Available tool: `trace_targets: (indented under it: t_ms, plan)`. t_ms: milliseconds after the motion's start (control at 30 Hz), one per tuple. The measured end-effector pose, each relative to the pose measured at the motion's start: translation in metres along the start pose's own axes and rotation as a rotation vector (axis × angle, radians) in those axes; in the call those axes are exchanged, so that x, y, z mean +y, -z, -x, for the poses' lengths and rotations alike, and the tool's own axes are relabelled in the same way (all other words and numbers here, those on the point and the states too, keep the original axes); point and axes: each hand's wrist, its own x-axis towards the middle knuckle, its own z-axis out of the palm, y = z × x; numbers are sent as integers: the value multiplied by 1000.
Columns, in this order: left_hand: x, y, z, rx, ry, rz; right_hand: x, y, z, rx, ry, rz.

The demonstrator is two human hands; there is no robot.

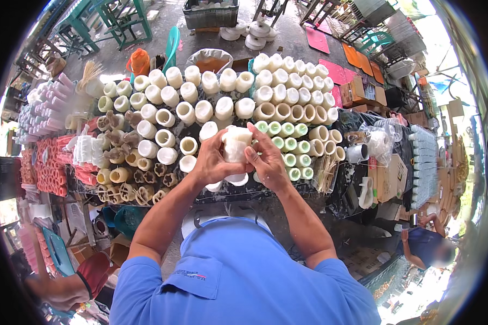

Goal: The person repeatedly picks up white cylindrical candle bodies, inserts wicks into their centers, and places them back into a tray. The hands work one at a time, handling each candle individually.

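Observation:
Over the front of the table, a white wax cylinder (237,146) with an uneven top is held between both my hands. My left hand (210,161) wraps its left side, the thumb along its lower part. My right hand (268,161) grips it from the right, thumb against its side and forefinger near the top rim. Just under my hands, more white wax cylinders (213,186) stand partly covered. To the right of my right hand are rows of pale green-rimmed cups (289,144). Left of my left hand sit cream hollow cylinders (188,145).
The table holds rows of white cylinders (280,93), brown flower-shaped pieces (146,177), pink-red tubes (49,170) and a bundle of sticks (326,173). A white mug (357,154) and cardboard box (387,176) stand right. Other people (425,244) are at both lower sides.

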Motion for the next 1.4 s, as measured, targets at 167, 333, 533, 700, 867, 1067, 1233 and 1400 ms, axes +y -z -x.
trace_targets:
  t_ms: [167,333,533,700,867,1067,1233,1400]
  plan:
    - [30,-10,15,66,148,257,-10,-18,3,177,208,-206]
    - [33,-18,22,65,115,-9,-15,-20,8,234,269,59]
    - [15,-14,28,88,70,82,-32,3,23,-147,627,579]
    - [-2,-29,35,136,68,-40,-17,13,33,-116,567,627]
    - [-2,-41,37,197,30,-229,15,-30,32,401,360,223]
    - [-8,-42,45,288,-116,-447,15,-33,42,384,447,207]
    - [4,-38,43,269,-96,-484,-3,-27,44,200,398,266]
    - [7,-37,40,303,-110,-444,-13,-2,51,-70,489,454]
